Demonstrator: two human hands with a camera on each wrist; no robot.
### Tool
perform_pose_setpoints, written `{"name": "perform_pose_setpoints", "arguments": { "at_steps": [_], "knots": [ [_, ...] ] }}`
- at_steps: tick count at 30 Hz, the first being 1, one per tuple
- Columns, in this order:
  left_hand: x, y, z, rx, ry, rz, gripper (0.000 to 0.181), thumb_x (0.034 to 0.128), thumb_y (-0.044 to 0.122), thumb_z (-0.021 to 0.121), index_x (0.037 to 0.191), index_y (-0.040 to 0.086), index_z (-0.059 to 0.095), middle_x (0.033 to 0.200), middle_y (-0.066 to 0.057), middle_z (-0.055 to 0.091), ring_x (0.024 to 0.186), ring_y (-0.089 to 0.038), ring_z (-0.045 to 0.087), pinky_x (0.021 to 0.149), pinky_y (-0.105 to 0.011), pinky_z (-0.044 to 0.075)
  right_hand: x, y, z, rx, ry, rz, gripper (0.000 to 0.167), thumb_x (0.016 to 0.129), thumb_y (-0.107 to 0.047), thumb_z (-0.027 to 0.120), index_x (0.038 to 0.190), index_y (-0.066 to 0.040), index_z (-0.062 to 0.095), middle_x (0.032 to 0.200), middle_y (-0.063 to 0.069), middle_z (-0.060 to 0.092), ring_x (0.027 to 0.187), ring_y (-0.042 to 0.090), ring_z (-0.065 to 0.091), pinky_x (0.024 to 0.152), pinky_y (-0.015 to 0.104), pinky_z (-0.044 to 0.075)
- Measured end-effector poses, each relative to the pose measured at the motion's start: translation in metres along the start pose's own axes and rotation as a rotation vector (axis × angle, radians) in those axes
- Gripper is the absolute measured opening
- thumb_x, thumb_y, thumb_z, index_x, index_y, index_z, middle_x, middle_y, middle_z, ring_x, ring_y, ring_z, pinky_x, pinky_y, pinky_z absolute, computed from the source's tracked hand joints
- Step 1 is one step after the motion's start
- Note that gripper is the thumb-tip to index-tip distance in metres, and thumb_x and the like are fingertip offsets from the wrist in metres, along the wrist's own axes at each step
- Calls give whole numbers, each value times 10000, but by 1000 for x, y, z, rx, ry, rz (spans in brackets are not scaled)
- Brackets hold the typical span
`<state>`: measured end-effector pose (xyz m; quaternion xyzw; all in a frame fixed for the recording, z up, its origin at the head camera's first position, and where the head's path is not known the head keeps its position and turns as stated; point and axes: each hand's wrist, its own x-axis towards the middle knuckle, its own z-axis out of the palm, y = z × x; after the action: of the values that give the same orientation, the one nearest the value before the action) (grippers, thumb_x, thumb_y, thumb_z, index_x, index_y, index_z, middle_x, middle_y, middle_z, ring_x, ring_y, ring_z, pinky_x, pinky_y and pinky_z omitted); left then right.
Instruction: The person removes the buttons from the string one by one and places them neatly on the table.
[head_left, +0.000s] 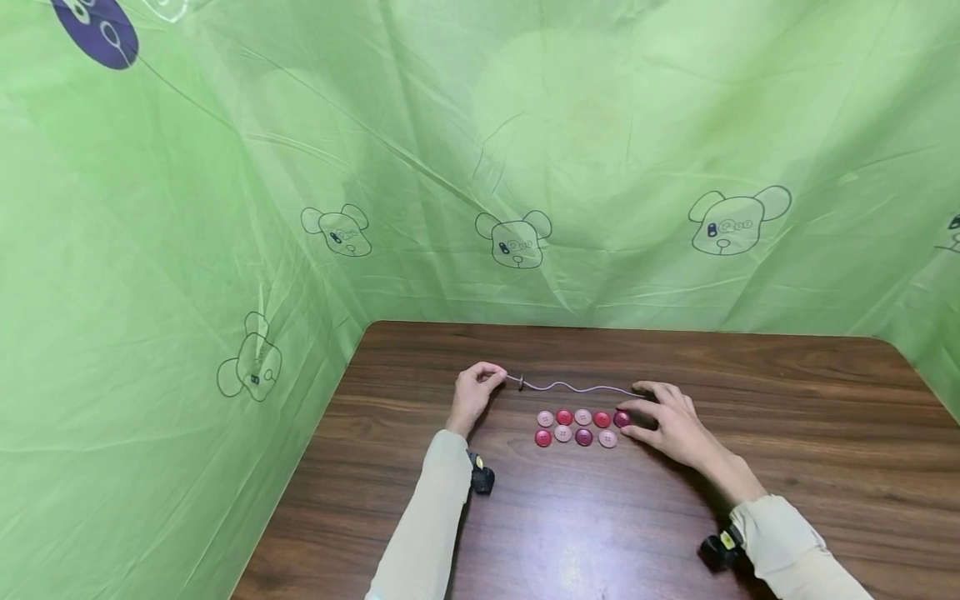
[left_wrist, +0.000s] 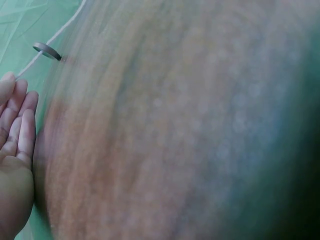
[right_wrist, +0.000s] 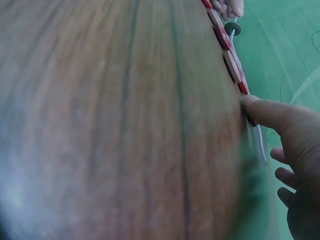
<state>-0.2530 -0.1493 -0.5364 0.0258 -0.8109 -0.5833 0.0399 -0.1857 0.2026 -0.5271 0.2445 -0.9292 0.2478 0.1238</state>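
In the head view my left hand (head_left: 472, 396) pinches one end of a thin pale purple cord (head_left: 558, 384) between thumb and forefinger. Close to those fingertips a dark button (head_left: 521, 382) is threaded on the cord and stands on edge; the left wrist view also shows this threaded button (left_wrist: 47, 50). My right hand (head_left: 678, 429) has its thumb and forefinger at opposite edges of a dark magenta button (head_left: 622, 419), pinching it at the table. The cord's far end runs to the right hand's other fingers. The right thumb (right_wrist: 265, 111) partly hides that button in the right wrist view.
Several pink, red and magenta buttons lie flat in two rows between the hands, among them a red one (head_left: 543, 437) and a pale pink one (head_left: 607, 438). Beneath is a brown wooden table (head_left: 420, 358). A green curtain (head_left: 600, 167) hangs behind and to the left.
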Motion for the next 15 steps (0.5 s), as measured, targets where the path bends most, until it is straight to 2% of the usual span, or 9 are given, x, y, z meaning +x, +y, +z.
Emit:
{"name": "perform_pose_setpoints", "arguments": {
  "at_steps": [9,15],
  "knots": [
    [-1,1,-1,-3,-4,-2,134,853,242,729,895,116,725,833,-50,719,732,-101,605,662,-205,448,22,-17,0,31,25,-33,364,763,-314,795,1097,-199,705,1309,150,520,1205,365,388,870,509,277],
    [-1,1,-1,-16,-5,2,130,857,232,725,897,108,725,832,-53,716,733,-105,607,663,-203,449,43,-30,8,51,24,-39,343,776,-314,784,1085,-187,704,1309,157,522,1215,377,388,885,523,279]
  ]
}}
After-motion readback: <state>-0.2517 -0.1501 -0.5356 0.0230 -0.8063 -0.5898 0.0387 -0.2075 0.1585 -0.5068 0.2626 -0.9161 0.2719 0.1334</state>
